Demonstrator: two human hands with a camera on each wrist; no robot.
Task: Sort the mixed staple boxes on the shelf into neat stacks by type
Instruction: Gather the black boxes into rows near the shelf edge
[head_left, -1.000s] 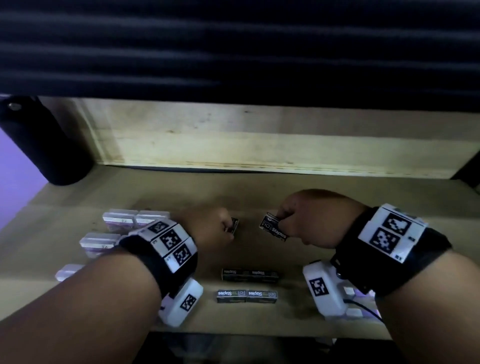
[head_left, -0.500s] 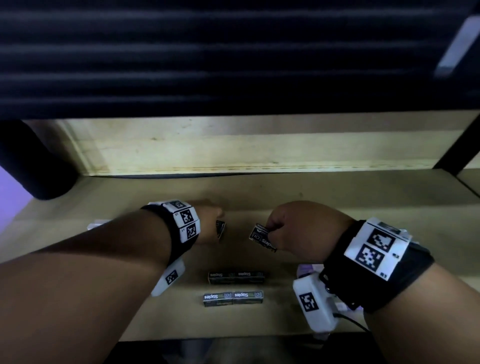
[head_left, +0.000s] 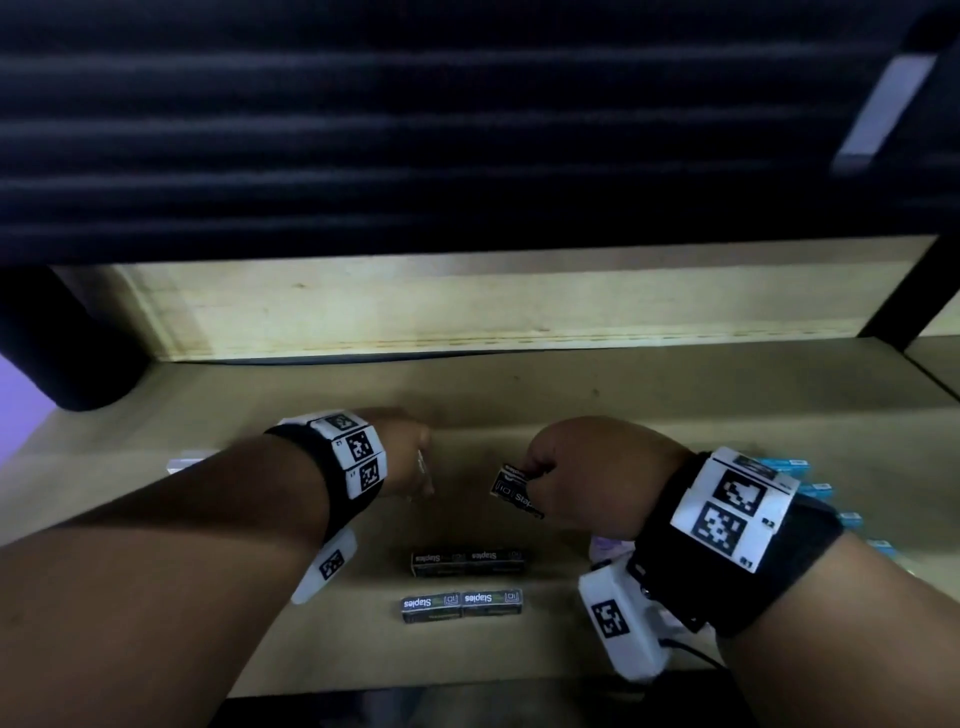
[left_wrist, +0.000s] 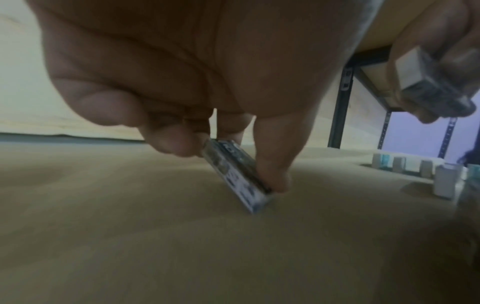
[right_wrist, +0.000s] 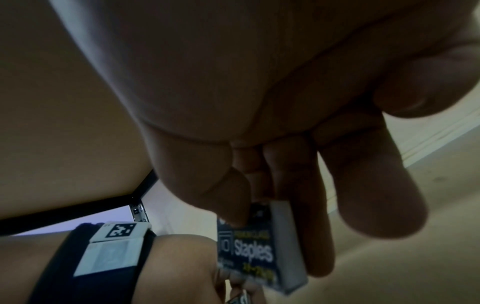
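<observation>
From the head view, both hands hover above the wooden shelf (head_left: 675, 395). The right hand (head_left: 592, 478) pinches a black staple box (head_left: 514, 491) by one end, the box tilted and clear of the board. The left hand (head_left: 405, 457) shows only a pale sliver at its fingertips, too thin here to identify. On the near side of both grips, two rows of black boxes (head_left: 465, 584) lie flat, label up, one row behind the other. Teal-edged boxes (head_left: 789, 465) lie out past the right wrist, and pale boxes (head_left: 187, 461) peek from behind the left forearm.

The left wrist view settles what the head view hides: thumb and fingers (left_wrist: 270, 168) pinch a second staple box (left_wrist: 233, 172), held slanted with its lower corner at or just above the shelf; contact cannot be told. To its right the other hand's box appears grey and blurred.

The right wrist view alone reads the label: "Staples" in white on the dark face, thumb on the printed side, fingers (right_wrist: 306, 205) behind. The left wrist's marker band (right_wrist: 114, 242) sits just beside it.
</observation>
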